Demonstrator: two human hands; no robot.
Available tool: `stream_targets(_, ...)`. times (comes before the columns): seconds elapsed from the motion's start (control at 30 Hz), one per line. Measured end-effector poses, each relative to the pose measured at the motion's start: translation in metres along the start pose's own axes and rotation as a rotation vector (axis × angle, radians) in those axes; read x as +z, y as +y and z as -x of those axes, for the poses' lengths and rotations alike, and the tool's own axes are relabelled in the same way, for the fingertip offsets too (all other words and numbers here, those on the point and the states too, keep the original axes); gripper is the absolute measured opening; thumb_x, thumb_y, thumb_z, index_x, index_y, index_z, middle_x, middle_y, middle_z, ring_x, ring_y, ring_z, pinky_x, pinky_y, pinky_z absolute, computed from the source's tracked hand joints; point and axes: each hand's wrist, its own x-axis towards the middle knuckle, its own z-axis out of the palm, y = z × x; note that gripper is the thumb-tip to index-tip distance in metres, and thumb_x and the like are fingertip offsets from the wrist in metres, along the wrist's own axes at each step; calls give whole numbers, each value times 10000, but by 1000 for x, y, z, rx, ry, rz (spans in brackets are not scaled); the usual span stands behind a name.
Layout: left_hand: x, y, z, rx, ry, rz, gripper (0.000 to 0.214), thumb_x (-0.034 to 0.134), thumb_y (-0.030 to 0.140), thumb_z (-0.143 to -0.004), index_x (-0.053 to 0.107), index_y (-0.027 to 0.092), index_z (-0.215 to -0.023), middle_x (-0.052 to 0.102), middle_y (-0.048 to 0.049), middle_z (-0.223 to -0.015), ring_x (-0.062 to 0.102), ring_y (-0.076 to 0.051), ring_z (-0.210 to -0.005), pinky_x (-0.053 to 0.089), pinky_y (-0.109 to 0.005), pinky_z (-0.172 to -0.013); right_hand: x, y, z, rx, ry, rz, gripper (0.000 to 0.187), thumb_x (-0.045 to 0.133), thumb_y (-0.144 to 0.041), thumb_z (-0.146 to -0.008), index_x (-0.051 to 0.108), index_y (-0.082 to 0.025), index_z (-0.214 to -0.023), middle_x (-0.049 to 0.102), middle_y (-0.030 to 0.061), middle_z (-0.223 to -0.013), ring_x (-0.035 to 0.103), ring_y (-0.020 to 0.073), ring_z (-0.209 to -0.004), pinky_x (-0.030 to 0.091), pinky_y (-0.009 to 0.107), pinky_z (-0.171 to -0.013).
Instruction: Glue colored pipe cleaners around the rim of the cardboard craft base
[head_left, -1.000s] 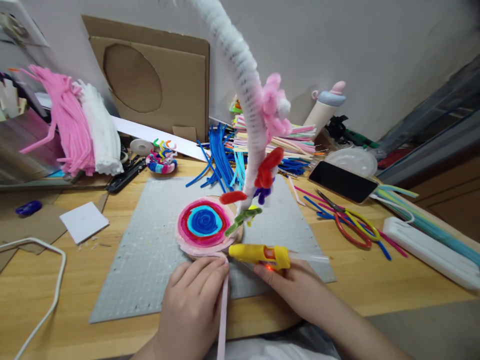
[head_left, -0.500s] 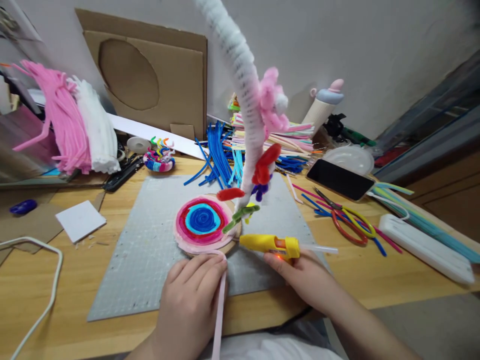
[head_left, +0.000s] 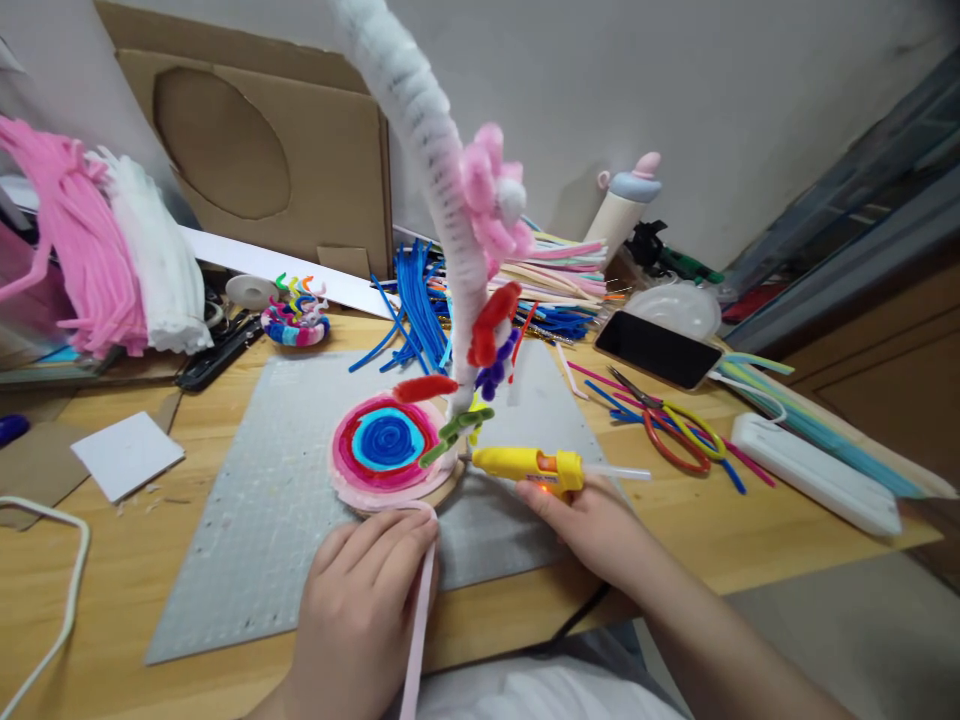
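Note:
My left hand (head_left: 358, 590) is closed on a pale pink pipe cleaner (head_left: 415, 640), pressing its end against the near rim of a round disc (head_left: 384, 448) coiled in blue, red and pink. My right hand (head_left: 589, 520) grips a yellow hot glue gun (head_left: 529, 464) with its nozzle pointing left at the disc's right edge. A tall white fuzzy stem (head_left: 427, 160) rises from the disc, bearing a pink flower (head_left: 491, 200) and red, purple and green curls.
The disc sits on a grey cutting mat (head_left: 285, 520) on a wooden table. Behind lie blue pipe cleaners (head_left: 412, 300), pink and white bundles (head_left: 97, 250), cardboard (head_left: 225, 150). To the right are a phone (head_left: 656, 350), scissors (head_left: 675, 425) and a white power strip (head_left: 814, 475).
The glue gun has shifted right and up from the near rim toward the disc's right edge. The left hand has stayed on the pink strand. The view has drifted right.

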Motion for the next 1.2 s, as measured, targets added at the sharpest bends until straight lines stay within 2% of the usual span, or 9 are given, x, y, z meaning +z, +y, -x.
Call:
stream_targets(0.1,0,0,0,7,2,-13,213,570,117,-865,647,174,-1055,742,-49,-1034,675,-226,-958,415,-343,-820,0,-1,-2,-30,9,-26,419,538,-554,-861,714,-273,-1116,736,32,-1080,658,284,-1035,487,396,-921)
stream_targets(0.33,-1,0,-3,26,-7,-18,214,568,102,-865,634,168,-1057,743,-61,-1029,671,-230,-956,417,-347,-811,1,0,-9,-7,32,-18,397,560,-533,-853,717,-267,-1102,738,29,-1088,667,280,-1030,493,406,-921)
stream_targets(0.43,-1,-1,-2,30,-24,-26,233,572,92,-859,625,169,-1073,741,-59,-1038,668,-229,-962,415,-346,-807,0,-4,-12,-59,30,-26,379,547,-495,-874,701,-266,-1133,718,26,-1147,648,263,-1080,472,390,-958)
stream_targets(0.63,-1,-2,-1,51,-42,-60,229,566,103,-860,618,164,-1076,738,-70,-1047,664,-241,-962,408,-359,-810,-6,-23,-19,-200,1,107,302,543,-426,-893,711,-274,-1093,740,21,-1052,673,234,-981,496,339,-869)
stream_targets(0.77,-2,-2,-3,60,-49,-63,222,562,113,-866,613,168,-1075,737,-68,-1048,662,-236,-957,403,-355,-810,-8,-34,-28,-342,105,258,214,612,-364,-851,723,-226,-970,715,63,-985,660,237,-926,487,332,-834)
stream_targets(0.9,-2,-1,-5,45,-34,-59,217,537,112,-877,614,168,-1072,741,-62,-1024,657,-231,-934,395,-351,-809,-17,-30,-47,-190,197,242,225,593,-376,-864,710,-195,-927,713,64,-857,667,211,-788,494,296,-706)
stream_targets(1.03,-2,3,-9,11,-3,-42,189,505,111,-888,637,170,-1009,745,-48,-973,648,-223,-895,383,-347,-800,-37,-8,-58,-51,204,236,280,543,-335,-884,670,-160,-707,639,34,-595,588,154,-521,405,243,-490)
stream_targets(1.13,-2,6,-13,-3,16,-29,169,508,118,-887,648,166,-969,746,-40,-949,646,-210,-867,381,-332,-778,-43,-2,-42,-37,326,320,327,599,-345,-844,585,-176,-564,607,52,-639,572,174,-607,362,249,-502)
stream_targets(1.2,-2,8,-16,-10,25,-34,168,498,120,-892,650,160,-953,746,-38,-920,645,-203,-833,378,-327,-755,-35,-9,-20,-122,358,358,250,596,-341,-852,617,-187,-657,607,42,-704,567,176,-652,385,253,-537)
